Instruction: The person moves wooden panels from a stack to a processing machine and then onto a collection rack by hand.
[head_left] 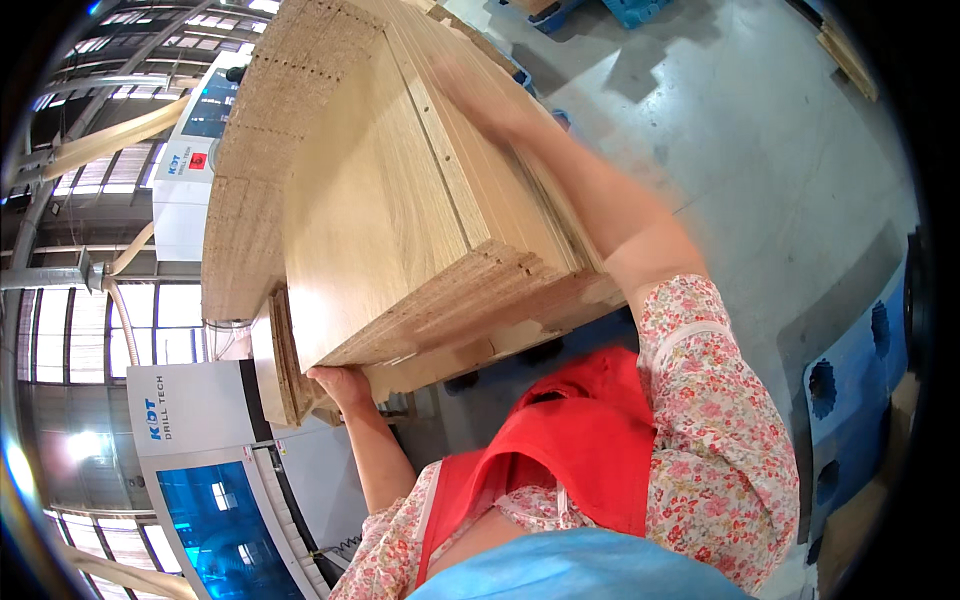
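A stack of light wood-grain particle boards (370, 190) stands before me, its rough cut edges toward my body. The top board has a groove and small drilled holes along its right side. My left hand (342, 386) is closed on the near left corner of the top board, its fingers partly hidden by the edge. My right arm reaches out along the stack's right side. At its end my right hand (468, 92) is smeared by motion beside the far right edge, so its fingers cannot be made out.
Large particle boards with rows of holes (262, 170) rise behind the stack. White machines with blue windows (225, 520) stand at the left. A blue plastic pallet (855, 400) lies at the right on the grey floor (740, 190). More boards (280, 360) sit at the left.
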